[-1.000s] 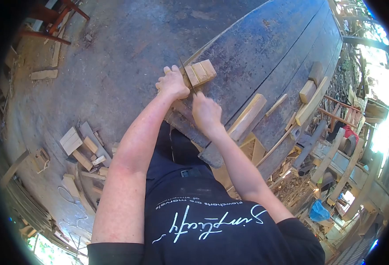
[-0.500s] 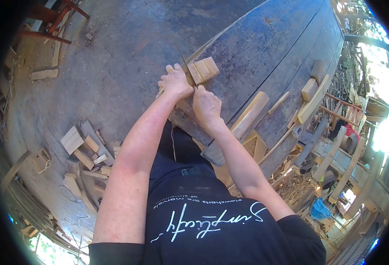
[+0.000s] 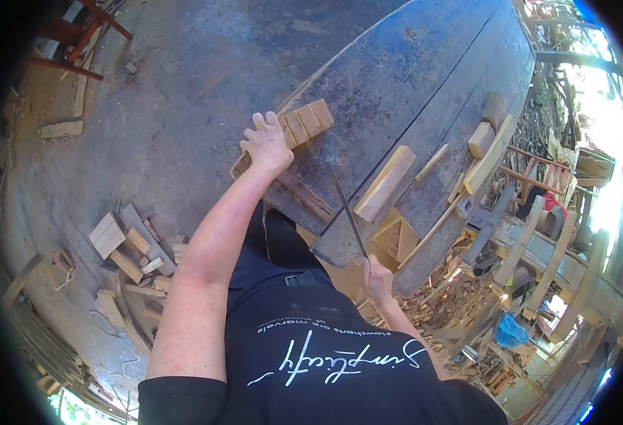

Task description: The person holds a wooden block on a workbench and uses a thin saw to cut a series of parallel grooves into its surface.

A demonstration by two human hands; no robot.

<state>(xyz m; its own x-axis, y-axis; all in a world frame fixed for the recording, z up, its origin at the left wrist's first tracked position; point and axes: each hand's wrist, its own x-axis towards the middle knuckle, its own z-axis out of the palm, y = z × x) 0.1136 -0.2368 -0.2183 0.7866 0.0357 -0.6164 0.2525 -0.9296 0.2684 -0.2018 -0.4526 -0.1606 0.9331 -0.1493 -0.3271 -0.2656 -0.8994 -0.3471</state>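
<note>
My left hand (image 3: pixel 267 147) is closed over a light wooden block (image 3: pixel 306 122) at the near left end of the workbench, pressing and gripping it. Several cut lines run across the block's top, and its left part is hidden under my hand. Low over the bench's front edge, my right hand (image 3: pixel 377 280) grips one end of a saw (image 3: pixel 349 212). Its narrow dark blade, seen nearly edge-on, points up and left toward the block but stands apart from it.
On the worn workbench (image 3: pixel 425 78) lie a thick wood piece (image 3: pixel 384 183), a thin strip (image 3: pixel 432 162) and stacked blocks (image 3: pixel 480 139). Offcuts (image 3: pixel 129 248) lie on the floor at left, below a wooden chair (image 3: pixel 78 39). Scrap and a blue bag (image 3: pixel 512 330) are at right.
My right hand has moved down and right, drawing the saw off the block toward the bench's front edge. My left hand stays on the block. The whole view has shifted slightly.
</note>
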